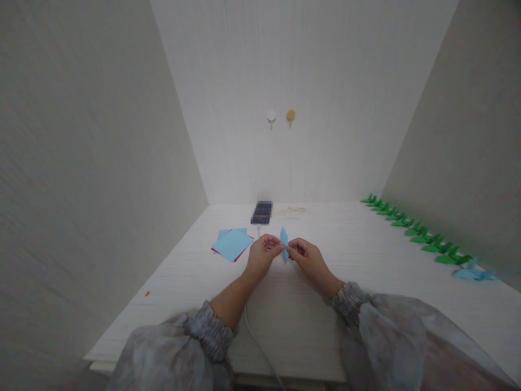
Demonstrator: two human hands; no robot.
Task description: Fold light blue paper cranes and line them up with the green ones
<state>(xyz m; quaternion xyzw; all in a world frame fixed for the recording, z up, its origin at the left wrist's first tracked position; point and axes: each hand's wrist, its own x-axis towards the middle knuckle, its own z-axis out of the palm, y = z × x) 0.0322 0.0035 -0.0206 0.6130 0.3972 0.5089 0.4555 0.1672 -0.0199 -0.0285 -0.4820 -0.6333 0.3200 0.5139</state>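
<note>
Between my two hands a small folded piece of light blue paper stands upright, narrow and pointed at its top and bottom. My left hand pinches it from the left side, fingers closed at its middle. From the right, my right hand pinches the same paper, thumb and fingertips close to the left hand's. To the left of my left hand lies a stack of square paper sheets, light blue on top with a red edge showing below.
A phone lies near the back wall, with a white cable running towards the front edge. Green folded paper cranes line the right side, with a light blue one nearest. An orange scrap lies front left. Two hooks hang on the wall.
</note>
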